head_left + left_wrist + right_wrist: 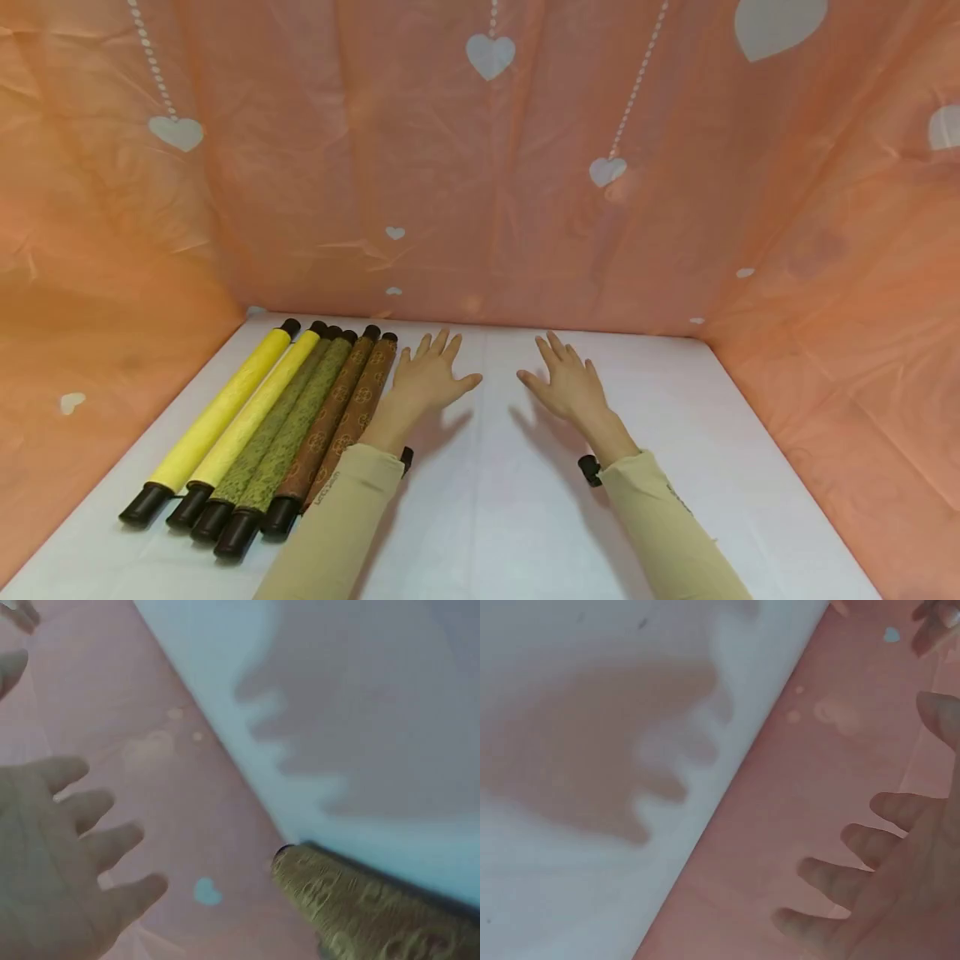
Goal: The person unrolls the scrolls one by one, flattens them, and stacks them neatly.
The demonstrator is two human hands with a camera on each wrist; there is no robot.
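Both hands were empty: the left hand (426, 379) had its fingers spread just to the right of the outermost brown patterned roll (362, 400), and the right hand (572, 387), also spread, was well to the right of that roll. Shadows suggested that both were raised above the white-covered counter (495, 500). To the left of the outermost brown patterned roll, side by side, lay the other brown roll (329, 417), two green rolls (293, 433) and, farthest from it, two yellow rolls (221, 408), all black-capped. The step in hand looked like a ready pose, before any grip. Taking up the outermost brown patterned roll would likely have called for moving the left hand leftward, lowering it and curling its fingers round the shaft.
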